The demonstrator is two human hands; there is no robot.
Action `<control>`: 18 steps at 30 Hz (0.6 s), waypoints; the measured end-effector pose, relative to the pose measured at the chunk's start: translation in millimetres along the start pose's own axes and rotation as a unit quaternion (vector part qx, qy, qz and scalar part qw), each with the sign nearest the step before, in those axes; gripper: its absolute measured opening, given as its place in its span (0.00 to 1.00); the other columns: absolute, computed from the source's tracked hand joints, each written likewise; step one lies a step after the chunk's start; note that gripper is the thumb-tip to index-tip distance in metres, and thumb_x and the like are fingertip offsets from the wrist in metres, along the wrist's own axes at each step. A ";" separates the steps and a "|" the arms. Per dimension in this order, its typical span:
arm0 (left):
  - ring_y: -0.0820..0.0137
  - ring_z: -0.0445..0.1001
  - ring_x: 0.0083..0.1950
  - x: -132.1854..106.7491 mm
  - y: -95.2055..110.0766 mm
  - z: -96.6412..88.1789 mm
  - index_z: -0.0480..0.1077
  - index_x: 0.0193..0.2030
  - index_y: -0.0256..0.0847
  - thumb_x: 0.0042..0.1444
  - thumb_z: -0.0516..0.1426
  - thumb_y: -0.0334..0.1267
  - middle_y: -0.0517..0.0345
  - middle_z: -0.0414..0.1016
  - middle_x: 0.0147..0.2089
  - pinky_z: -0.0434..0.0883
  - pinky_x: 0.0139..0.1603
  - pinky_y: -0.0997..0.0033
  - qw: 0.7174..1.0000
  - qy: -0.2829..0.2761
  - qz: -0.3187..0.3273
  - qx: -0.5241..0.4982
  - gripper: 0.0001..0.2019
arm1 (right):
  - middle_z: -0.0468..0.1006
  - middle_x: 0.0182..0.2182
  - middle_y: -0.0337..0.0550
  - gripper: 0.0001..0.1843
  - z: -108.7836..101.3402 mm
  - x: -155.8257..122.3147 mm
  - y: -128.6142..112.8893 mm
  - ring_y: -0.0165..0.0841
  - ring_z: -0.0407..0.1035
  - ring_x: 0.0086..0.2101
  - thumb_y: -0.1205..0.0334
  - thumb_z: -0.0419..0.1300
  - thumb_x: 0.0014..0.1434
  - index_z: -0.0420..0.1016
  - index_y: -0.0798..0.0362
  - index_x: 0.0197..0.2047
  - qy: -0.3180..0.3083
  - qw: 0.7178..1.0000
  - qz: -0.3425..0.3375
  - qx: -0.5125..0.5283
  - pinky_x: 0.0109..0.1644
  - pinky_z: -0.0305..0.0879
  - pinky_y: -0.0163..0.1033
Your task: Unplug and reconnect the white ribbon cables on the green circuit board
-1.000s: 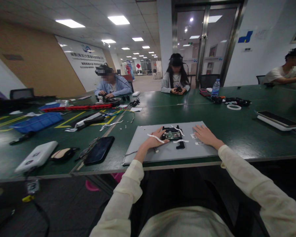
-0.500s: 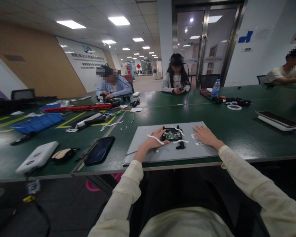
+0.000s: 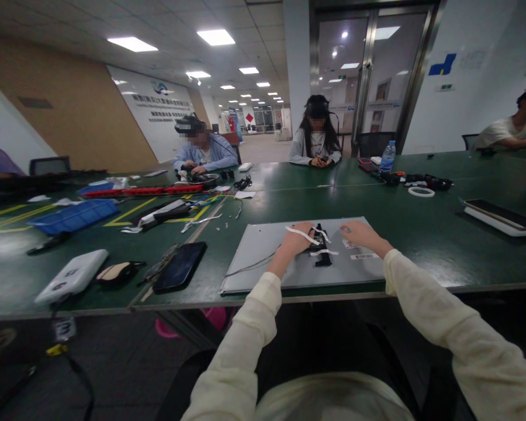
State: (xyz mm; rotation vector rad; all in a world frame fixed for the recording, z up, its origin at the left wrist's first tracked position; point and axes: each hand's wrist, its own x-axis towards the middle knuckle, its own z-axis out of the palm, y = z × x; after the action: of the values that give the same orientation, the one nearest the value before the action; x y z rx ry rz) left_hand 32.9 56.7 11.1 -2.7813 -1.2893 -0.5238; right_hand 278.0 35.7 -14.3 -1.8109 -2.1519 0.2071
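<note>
A grey flat panel (image 3: 263,257) lies on the green table (image 3: 421,234) in front of me. Near its middle sits a small black circuit board (image 3: 319,244) with white ribbon cables (image 3: 322,252) on it. My left hand (image 3: 294,244) covers the board's left part, fingers curled down onto it, and a white ribbon strip lies across the back of the hand. My right hand (image 3: 360,234) rests flat on the panel just right of the board, fingers stretched out, holding nothing. Two small white labels (image 3: 363,256) lie by it.
Left of the panel lie a black phone (image 3: 179,266), a white power bank (image 3: 72,275) and a blue tray (image 3: 74,215). A tape ring (image 3: 421,191), a water bottle (image 3: 388,156) and a tablet (image 3: 502,215) are to the right. Three people sit across the table.
My left hand has slid right from the panel onto the circuit board, hiding most of it. My right hand has stayed flat. The camera has shifted slightly.
</note>
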 end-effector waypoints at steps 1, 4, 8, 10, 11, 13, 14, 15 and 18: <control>0.63 0.73 0.55 2.6 0.5 4.4 0.70 0.53 0.37 0.62 0.49 0.34 0.48 0.74 0.54 0.67 0.58 0.66 1.000 0.004 -0.004 0.002 0.15 | 0.77 0.51 0.51 0.20 -0.1 4.5 -7.4 0.39 0.70 0.50 0.59 0.53 0.61 0.76 0.56 0.52 0.013 0.999 0.004 0.031 0.54 0.62 0.36; 0.61 0.72 0.56 4.3 -0.9 16.3 0.67 0.56 0.33 0.61 0.50 0.34 0.43 0.72 0.56 0.67 0.57 0.64 0.999 0.023 -0.030 -0.005 0.17 | 0.80 0.44 0.48 0.16 6.5 14.5 -27.5 0.36 0.74 0.44 0.62 0.54 0.60 0.80 0.56 0.46 0.043 0.993 0.008 0.111 0.48 0.64 0.34; 0.59 0.71 0.58 2.8 -4.2 25.0 0.66 0.58 0.34 0.60 0.53 0.35 0.41 0.71 0.59 0.67 0.58 0.62 0.996 0.047 -0.066 -0.037 0.19 | 0.81 0.38 0.46 0.14 22.1 18.5 -41.8 0.36 0.74 0.39 0.60 0.55 0.60 0.81 0.55 0.38 0.075 0.983 0.015 0.166 0.45 0.64 0.35; 0.59 0.71 0.58 3.2 -5.1 27.0 0.66 0.58 0.34 0.59 0.54 0.36 0.41 0.70 0.59 0.68 0.58 0.61 0.996 0.047 -0.070 -0.042 0.20 | 0.81 0.36 0.46 0.14 27.8 17.5 -43.8 0.36 0.73 0.37 0.60 0.55 0.60 0.81 0.56 0.37 0.091 0.980 0.011 0.175 0.44 0.64 0.36; 0.59 0.71 0.57 3.6 -5.3 27.7 0.65 0.58 0.34 0.59 0.54 0.36 0.41 0.70 0.59 0.68 0.58 0.61 0.995 0.046 -0.072 -0.042 0.20 | 0.81 0.35 0.47 0.14 29.6 16.6 -44.0 0.36 0.73 0.37 0.59 0.55 0.59 0.81 0.56 0.36 0.097 0.979 0.005 0.177 0.44 0.64 0.36; 0.59 0.71 0.57 4.1 -5.3 28.8 0.65 0.58 0.34 0.59 0.54 0.36 0.41 0.70 0.58 0.68 0.58 0.61 0.995 0.049 -0.074 -0.036 0.20 | 0.81 0.34 0.47 0.13 31.2 14.7 -43.8 0.36 0.73 0.36 0.58 0.57 0.59 0.80 0.56 0.35 0.103 0.978 -0.006 0.182 0.43 0.64 0.36; 0.60 0.71 0.58 4.2 -5.2 29.2 0.65 0.58 0.34 0.59 0.54 0.36 0.41 0.70 0.58 0.68 0.58 0.61 0.995 0.051 -0.074 -0.034 0.20 | 0.80 0.34 0.47 0.13 31.4 13.9 -43.6 0.36 0.73 0.36 0.58 0.57 0.58 0.80 0.56 0.34 0.104 0.977 -0.010 0.185 0.42 0.64 0.36; 0.60 0.71 0.58 4.2 -5.1 29.4 0.65 0.58 0.35 0.59 0.54 0.36 0.41 0.70 0.58 0.68 0.58 0.61 0.995 0.053 -0.074 -0.031 0.20 | 0.80 0.34 0.47 0.12 31.5 13.3 -43.5 0.36 0.72 0.36 0.58 0.58 0.58 0.80 0.56 0.34 0.103 0.977 -0.011 0.188 0.42 0.64 0.35; 0.60 0.71 0.58 4.0 -5.5 30.0 0.65 0.58 0.34 0.59 0.54 0.36 0.41 0.71 0.58 0.68 0.58 0.62 0.995 0.055 -0.072 -0.029 0.20 | 0.80 0.34 0.47 0.10 32.5 13.7 -43.0 0.35 0.72 0.35 0.60 0.60 0.56 0.79 0.56 0.33 0.100 0.975 -0.007 0.198 0.41 0.64 0.35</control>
State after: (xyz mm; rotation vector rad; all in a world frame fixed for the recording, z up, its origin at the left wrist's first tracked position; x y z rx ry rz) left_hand 39.8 68.3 -16.6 -2.6756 -1.4799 -0.7221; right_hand 225.1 44.1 -29.3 -1.5198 -1.8282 0.4002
